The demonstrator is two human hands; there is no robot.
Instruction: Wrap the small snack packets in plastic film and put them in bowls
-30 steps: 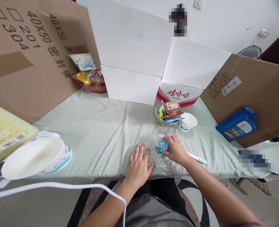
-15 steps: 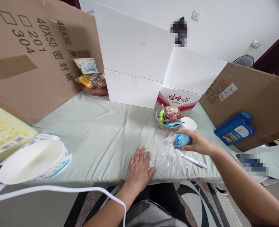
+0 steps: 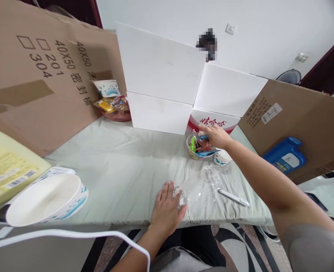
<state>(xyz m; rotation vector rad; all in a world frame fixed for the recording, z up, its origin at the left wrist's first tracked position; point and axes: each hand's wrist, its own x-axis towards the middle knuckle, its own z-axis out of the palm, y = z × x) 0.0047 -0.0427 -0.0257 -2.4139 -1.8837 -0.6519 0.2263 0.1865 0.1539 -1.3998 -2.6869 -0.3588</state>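
The left hand [image 3: 167, 207] lies flat at the near edge of the pale green cloth-covered surface [image 3: 121, 162], its fingers [image 3: 167, 190] spread open and pressing one end of a crumpled clear plastic bag [image 3: 201, 185]. The right hand [image 3: 215, 136] reaches over a clear plastic bowl of wrapped snacks [image 3: 190, 145], fingers curled around a small blue packet [image 3: 203, 137] that is mostly hidden. A white pen [image 3: 233, 197] lies just beside the bag.

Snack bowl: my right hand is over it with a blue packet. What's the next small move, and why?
Probably let go and drop the packet in: the right hand is right above the bowl, which holds other snacks, while the left hand pins the bag flat.
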